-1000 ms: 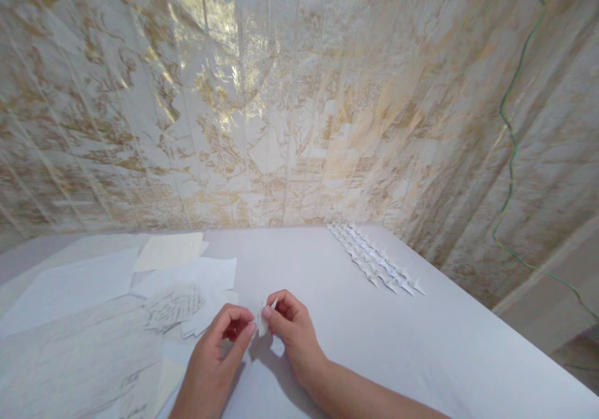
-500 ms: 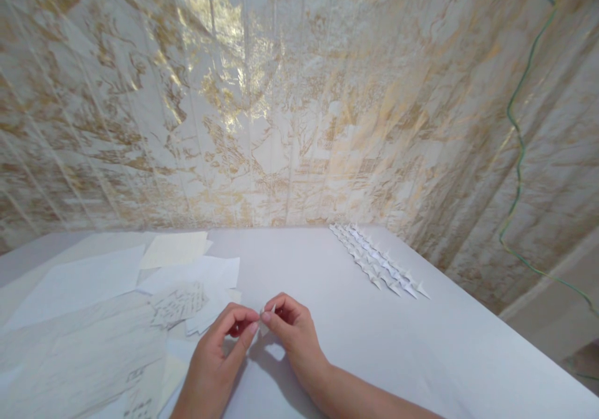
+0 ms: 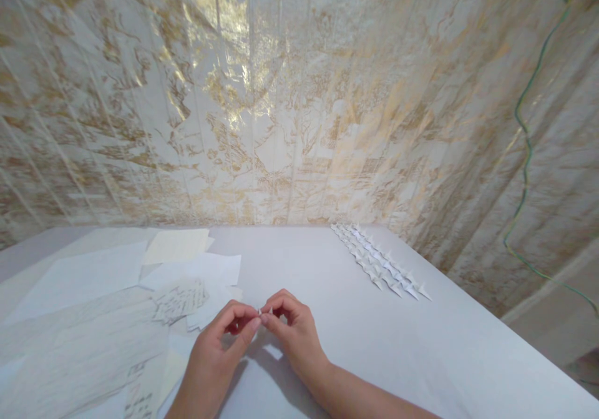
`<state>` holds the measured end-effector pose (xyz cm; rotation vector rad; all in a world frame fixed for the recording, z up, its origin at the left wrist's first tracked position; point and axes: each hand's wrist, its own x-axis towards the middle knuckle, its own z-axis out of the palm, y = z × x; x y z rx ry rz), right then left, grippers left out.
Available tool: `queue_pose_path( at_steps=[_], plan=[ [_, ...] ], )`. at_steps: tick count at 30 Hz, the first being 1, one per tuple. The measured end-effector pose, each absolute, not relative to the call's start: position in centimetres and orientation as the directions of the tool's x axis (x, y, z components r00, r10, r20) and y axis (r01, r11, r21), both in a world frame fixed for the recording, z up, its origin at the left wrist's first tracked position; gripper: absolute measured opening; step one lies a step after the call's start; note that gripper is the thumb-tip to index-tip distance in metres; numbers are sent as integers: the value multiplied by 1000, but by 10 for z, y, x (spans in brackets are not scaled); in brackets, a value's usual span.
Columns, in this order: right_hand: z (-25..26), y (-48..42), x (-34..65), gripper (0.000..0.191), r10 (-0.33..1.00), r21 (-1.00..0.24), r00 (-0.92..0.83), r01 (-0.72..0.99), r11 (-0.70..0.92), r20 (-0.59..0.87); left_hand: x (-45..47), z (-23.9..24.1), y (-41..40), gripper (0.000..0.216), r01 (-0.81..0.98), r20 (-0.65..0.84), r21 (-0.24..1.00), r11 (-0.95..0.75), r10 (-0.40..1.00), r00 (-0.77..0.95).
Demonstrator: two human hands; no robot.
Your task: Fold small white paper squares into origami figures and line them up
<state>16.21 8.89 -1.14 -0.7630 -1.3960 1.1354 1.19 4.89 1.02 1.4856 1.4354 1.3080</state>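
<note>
Between my fingertips is a small white piece of folded paper [image 3: 260,311], mostly hidden, with little points showing above the fingers. My left hand [image 3: 227,341] pinches it from the left side, thumb against forefinger. From the right, my right hand [image 3: 292,328] pinches the same piece, and the fingertips of both hands nearly touch. Both hands are just above the white tabletop [image 3: 374,356], casting shadows on it. Farther back on the right lie several small origami cranes [image 3: 381,263], lined up in slanting rows with their pointed tips showing.
Loose paper sheets [image 3: 84,281] overlap across the left of the table. Among them are a cream sheet [image 3: 175,246] and a pile of small written-on paper pieces [image 3: 182,300]. A gold-patterned covering [image 3: 262,125] rises behind the table. A green cable [image 3: 526,150] hangs at the right.
My hands keep their pinch on the folded paper with only a slight shift of the fingers. Less of the paper shows below the fingertips. The view has moved slightly.
</note>
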Motion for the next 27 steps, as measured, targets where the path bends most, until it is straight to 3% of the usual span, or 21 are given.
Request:
queue_pose_path(
  at_steps=[5,10,18,27],
  plan=[
    [-1,87,167,14,802,-815,-241,63,576,547,11,7,53,36,211,96,975,-74,990,-99],
    [-4,90,169,13,719,-704,-286,171,689,634,12,9,52,38,126,30,992,-15,992,-121],
    [-4,91,173,14,705,-688,-315,183,703,636,18,19,49,39,-40,-142,990,139,986,-86],
    [2,88,173,14,734,-727,-297,157,669,611,19,22,48,39,-179,-200,965,189,979,-46]
  ],
)
